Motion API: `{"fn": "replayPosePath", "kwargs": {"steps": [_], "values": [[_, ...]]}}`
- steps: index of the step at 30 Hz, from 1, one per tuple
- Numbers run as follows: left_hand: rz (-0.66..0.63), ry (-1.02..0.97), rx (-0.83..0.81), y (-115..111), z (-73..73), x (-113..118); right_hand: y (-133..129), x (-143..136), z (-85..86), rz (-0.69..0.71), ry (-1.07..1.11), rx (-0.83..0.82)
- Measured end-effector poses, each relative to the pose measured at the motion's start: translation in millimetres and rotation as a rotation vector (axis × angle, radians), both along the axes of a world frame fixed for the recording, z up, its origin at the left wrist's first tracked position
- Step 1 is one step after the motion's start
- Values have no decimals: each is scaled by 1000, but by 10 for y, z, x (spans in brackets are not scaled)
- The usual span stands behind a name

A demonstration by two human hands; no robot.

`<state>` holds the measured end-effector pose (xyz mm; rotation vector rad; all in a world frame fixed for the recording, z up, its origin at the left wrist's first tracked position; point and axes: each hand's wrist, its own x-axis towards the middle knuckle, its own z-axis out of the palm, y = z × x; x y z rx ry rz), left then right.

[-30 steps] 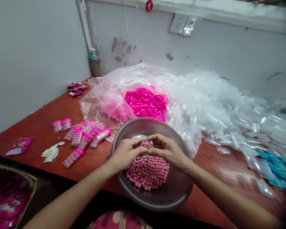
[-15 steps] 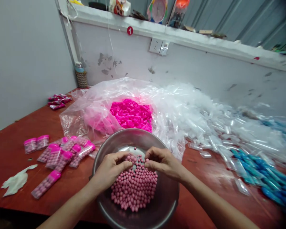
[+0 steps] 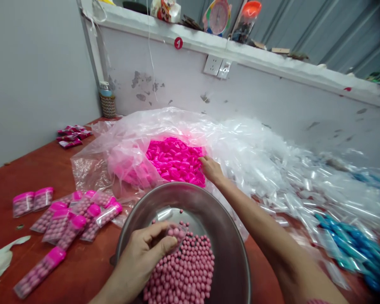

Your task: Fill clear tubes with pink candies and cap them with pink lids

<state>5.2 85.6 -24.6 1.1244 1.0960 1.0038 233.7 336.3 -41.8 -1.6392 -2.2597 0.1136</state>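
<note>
My left hand (image 3: 145, 253) is closed around a small clear plastic tube (image 3: 176, 233) with pink balls in it, above the metal bowl (image 3: 237, 253). Loose pink balls (image 3: 185, 270) lie in a heap in that bowl, and another clear tube (image 3: 164, 213) lies near its far side. My right hand (image 3: 210, 169) has its fingers drawn together at the right edge of a pile of bright pink caps (image 3: 174, 158). Whether a cap is between those fingertips is too small to see. The caps lie in an open clear plastic bag (image 3: 136, 122).
Filled tubes with pink caps (image 3: 71, 232) lie to the left, near a white scrap (image 3: 0, 259). Clear empty tubes (image 3: 291, 185) are heaped right, beside blue-green pieces (image 3: 351, 245). Dark pink packets (image 3: 72, 135) and a bottle in a woven holder (image 3: 107, 101) stand farther back.
My right hand has left the bowl and moved forward to the pink caps. My left hand still has the tube, a little lower and nearer. The view has shifted slightly.
</note>
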Motion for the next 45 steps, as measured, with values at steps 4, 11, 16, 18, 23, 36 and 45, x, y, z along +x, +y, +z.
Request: {"fn": "replayPosePath", "kwargs": {"steps": [4, 11, 16, 18, 23, 36, 45], "values": [[-10, 10, -9, 3, 7, 0, 214, -88, -91, 45, 42, 7], [38, -49, 12, 27, 61, -9, 90, 16, 42, 107, 458, 11], [64, -148, 28, 24, 118, 17, -645, 2, 310, 230, 933, -274], [82, -172, 42, 22, 123, 28, -989, -71, 397, 304, 1191, -551], [94, -260, 38, 21, 102, 39, -1593, -308, 433, 478, 1281, -937], [81, -299, 60, -8, 94, 41, -2108, -571, 333, 254, 880, -483], [63, 103, 351, -80, 89, 58, -2137, -384, 635, 555, 448, 36]]}}
